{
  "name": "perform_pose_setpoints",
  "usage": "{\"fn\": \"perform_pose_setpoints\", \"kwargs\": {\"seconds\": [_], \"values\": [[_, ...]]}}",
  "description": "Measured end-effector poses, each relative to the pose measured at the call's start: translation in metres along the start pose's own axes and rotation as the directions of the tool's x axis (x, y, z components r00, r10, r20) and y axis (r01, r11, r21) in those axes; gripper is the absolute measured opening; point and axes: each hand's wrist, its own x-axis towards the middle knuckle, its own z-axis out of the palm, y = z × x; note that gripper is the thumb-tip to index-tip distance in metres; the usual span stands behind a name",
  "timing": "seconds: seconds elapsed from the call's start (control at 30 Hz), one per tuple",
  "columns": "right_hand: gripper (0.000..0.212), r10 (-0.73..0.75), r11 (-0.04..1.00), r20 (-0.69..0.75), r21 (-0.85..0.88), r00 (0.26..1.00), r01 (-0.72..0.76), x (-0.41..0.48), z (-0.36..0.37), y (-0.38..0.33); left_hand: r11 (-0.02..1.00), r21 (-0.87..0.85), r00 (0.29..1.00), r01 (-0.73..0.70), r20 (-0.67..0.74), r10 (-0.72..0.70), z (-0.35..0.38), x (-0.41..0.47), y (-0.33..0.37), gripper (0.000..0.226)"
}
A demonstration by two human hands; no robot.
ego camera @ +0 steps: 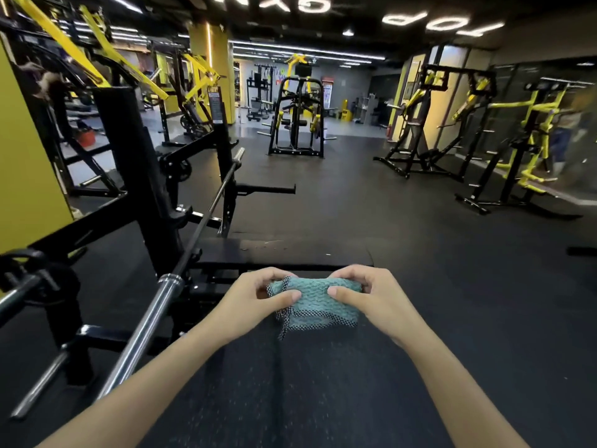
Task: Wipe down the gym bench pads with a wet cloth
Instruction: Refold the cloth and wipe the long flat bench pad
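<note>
Head view, left hand (253, 303), right hand (366, 300) gripping cloth (318, 305), seemingly folded

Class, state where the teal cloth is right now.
Head view, low centre: the teal cloth is gripped between the left hand and right hand, just before the bench pad.

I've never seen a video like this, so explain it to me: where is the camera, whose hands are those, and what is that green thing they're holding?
This is one picture from a wide-angle camera worn on a person's head, looking forward and down, so the two bare arms at the bottom are that person's own. The left hand and right hand both pinch a folded teal cloth with a checked border. Just beyond it lies a black bench pad; a steel barbell lies across a rack to the left. Yellow and black weight machines stand farther back.
</note>
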Motion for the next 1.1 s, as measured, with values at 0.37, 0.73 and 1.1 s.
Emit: {"fn": "perform_pose_setpoints", "kwargs": {"seconds": [0.37, 0.73, 1.1], "values": [[0.009, 0.001, 0.999, 0.053, 0.049, 0.999, -0.004, 0.221, -0.039, 0.095, 0.989, -0.075, 0.991, 0.128, -0.036, -0.131, -0.018, 0.219, -0.072, 0.031], [0.008, -0.046, 0.999, 0.176, 0.006, 0.983, 0.045, 0.472, -0.125, 0.181, 0.976, -0.18, 0.969, 0.125, -0.191, -0.159, -0.004, 0.464, -0.123, 0.019], [0.007, -0.067, 0.998, 0.333, 0.032, 0.941, 0.06, 0.668, -0.121, 0.265, 0.965, -0.187, 0.913, 0.186, -0.33, -0.239, -0.028, 0.625, -0.208, 0.016]]}}
